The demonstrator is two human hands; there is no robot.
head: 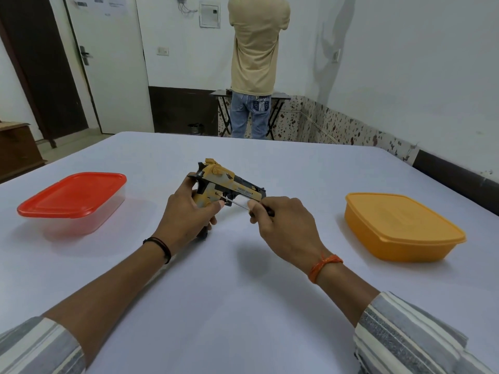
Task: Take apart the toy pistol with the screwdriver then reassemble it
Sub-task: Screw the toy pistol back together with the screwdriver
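The toy pistol (pixel 229 186) is tan-yellow with worn grey patches, a black barrel section, a black hammer at the back and a small black eagle mark and lettering on its side. It is held up above the middle of the white table (pixel 243 292), barrel pointing right and away, grip pointing down.

The left hand (pixel 186 217) wraps its fingers and thumb round the grip from the left, so the pistol's body sticks out above and to the right of that hand. The right hand (pixel 280 225) sits just right of the pistol and pinches the dark handle of the screwdriver (pixel 237 202) between thumb and fingers. The thin metal shaft runs leftward, its tip meeting the side of the grip near a small hole.

A red-lidded box (pixel 75 195) stands well to the left, an orange box (pixel 399 225) well to the right.
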